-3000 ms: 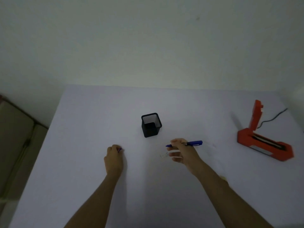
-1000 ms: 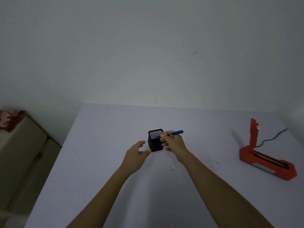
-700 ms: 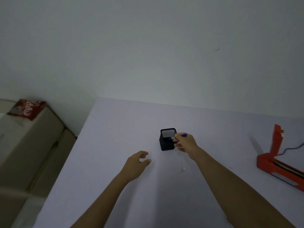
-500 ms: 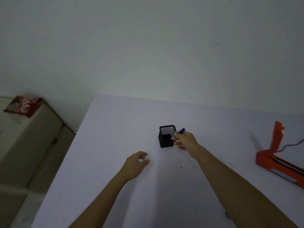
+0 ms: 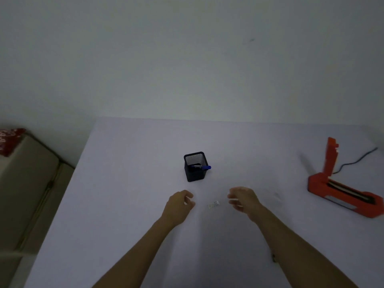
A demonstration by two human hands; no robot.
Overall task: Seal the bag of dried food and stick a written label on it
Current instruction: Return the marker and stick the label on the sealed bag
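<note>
A small white label [image 5: 213, 204] lies flat on the pale table [image 5: 128, 183] between my two hands. My left hand [image 5: 179, 206] hovers just left of it, fingers loosely curled and empty. My right hand [image 5: 243, 199] hovers just right of it, fingers apart and empty. Behind them stands a black mesh pen cup [image 5: 195, 166] with the blue pen [image 5: 202, 167] resting in it, its cap end sticking out over the right rim. A red bag [image 5: 9, 139] lies at the far left on a beige surface, off the table.
An orange-red heat sealer [image 5: 340, 190] with its lid raised stands at the table's right side, a black cord [image 5: 356, 161] running back from it. A beige couch or cushion [image 5: 27, 183] borders the table's left edge. A plain wall rises behind.
My right hand dropped the blue pen into the mesh cup and drew back toward me. Both hands now flank the label. The view swung back to the right.
</note>
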